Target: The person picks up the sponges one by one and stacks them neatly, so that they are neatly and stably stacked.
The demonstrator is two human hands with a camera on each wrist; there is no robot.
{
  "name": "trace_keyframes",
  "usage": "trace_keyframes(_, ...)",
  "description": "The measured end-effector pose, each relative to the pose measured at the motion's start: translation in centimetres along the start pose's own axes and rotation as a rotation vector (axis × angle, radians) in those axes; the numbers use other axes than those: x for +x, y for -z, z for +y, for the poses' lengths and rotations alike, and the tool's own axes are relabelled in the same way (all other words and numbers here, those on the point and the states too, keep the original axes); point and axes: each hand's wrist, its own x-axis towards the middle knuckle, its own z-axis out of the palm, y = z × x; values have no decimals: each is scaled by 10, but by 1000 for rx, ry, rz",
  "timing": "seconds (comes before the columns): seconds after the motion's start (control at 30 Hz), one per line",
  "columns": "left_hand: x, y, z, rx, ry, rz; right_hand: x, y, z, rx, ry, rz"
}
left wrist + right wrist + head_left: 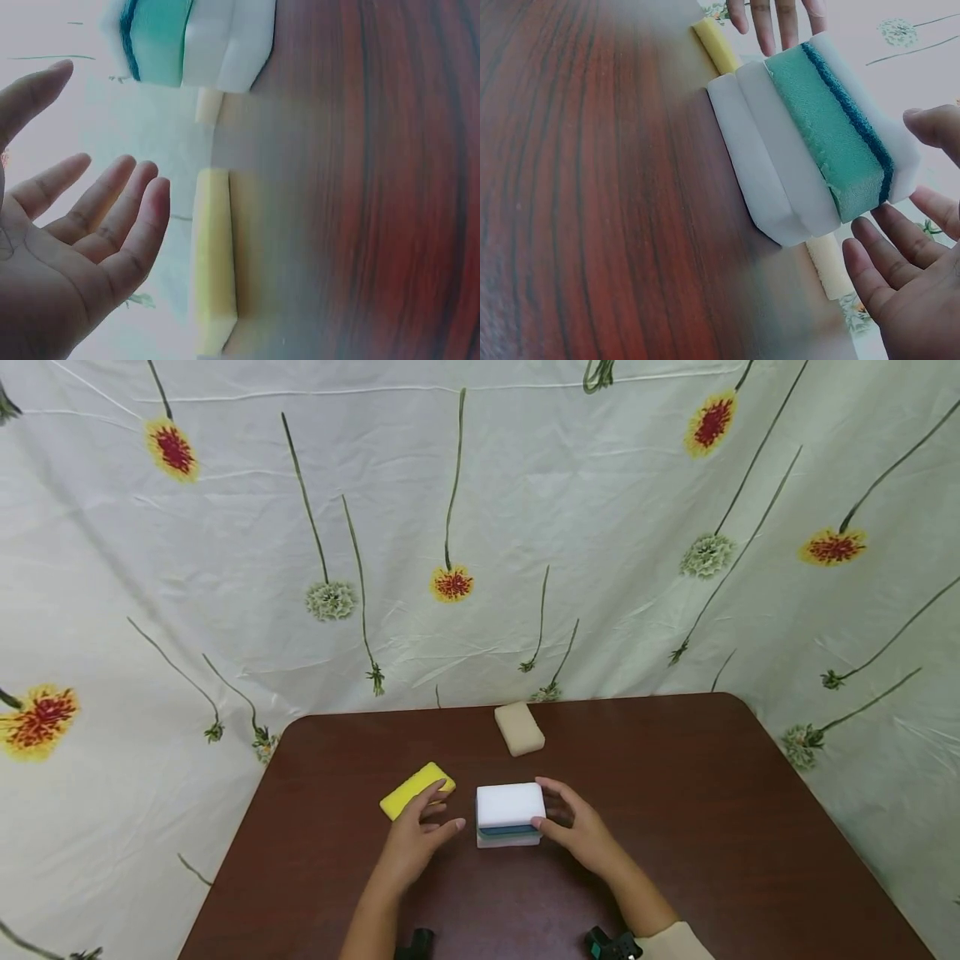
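We take the sponge stack (510, 814) on the brown table (637, 760) as the reference. From the bottom up, we identify two white blocks (769, 154), a green sponge (821, 127) with a dark teal face (851, 112), and a white top block (510, 804); the left wrist view cuts off part of the stack. The right hand (573, 827) is at the stack's right side, loosely spread and without a grip; we cannot tell whether its fingertips make contact. The left hand (420, 831) is left of the stack and apart from it, fingers loosely parted, holding nothing. In the head view it covers part of the yellow sponge (412, 791), also left of the stack. The cream sponge (519, 729) lies beyond the stack, which partly hides it in both wrist views.
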Motion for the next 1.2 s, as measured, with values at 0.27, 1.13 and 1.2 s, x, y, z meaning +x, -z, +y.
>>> trace_keyframes(0.27,1,12,-7,8,22,107,0,1,1,-9,8,-3)
trace_keyframes(1.13,-1,44,-40,89,240,182,0,-1,2,-5,-6,-7)
trace_keyframes(1.2,1,44,-42,97,255,173,1,-1,2,-5,-3,-5)
